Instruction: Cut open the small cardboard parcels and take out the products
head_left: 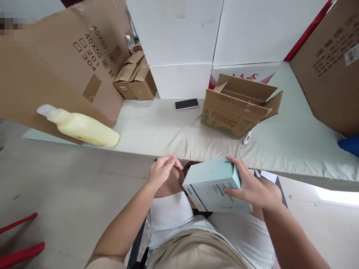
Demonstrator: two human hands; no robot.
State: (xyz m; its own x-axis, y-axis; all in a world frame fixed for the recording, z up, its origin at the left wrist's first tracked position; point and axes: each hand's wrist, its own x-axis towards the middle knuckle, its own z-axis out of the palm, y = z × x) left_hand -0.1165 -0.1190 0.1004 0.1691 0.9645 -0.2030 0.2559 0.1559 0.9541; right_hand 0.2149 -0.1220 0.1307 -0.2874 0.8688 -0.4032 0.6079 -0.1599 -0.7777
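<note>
A pale blue and white carton (211, 183) with dark blue stripes and small print is tilted above my lap. My right hand (249, 186) grips its right end, with the thumb on the near printed face and the fingers at the far top edge. My left hand (164, 172) is beside the carton's left end, apart from it, over my knee. Its fingers are curled and pressed together; whether anything small is between them cannot be seen.
An opened brown box (230, 116) stands on the cloth-covered table (157, 130), near a phone (186, 104) and a white cutter-like item (247, 137). A yellow bottle (86, 129) stands by a large carton (92, 67). White boxes (179, 33) are stacked behind; red legs (22, 254) show lower left.
</note>
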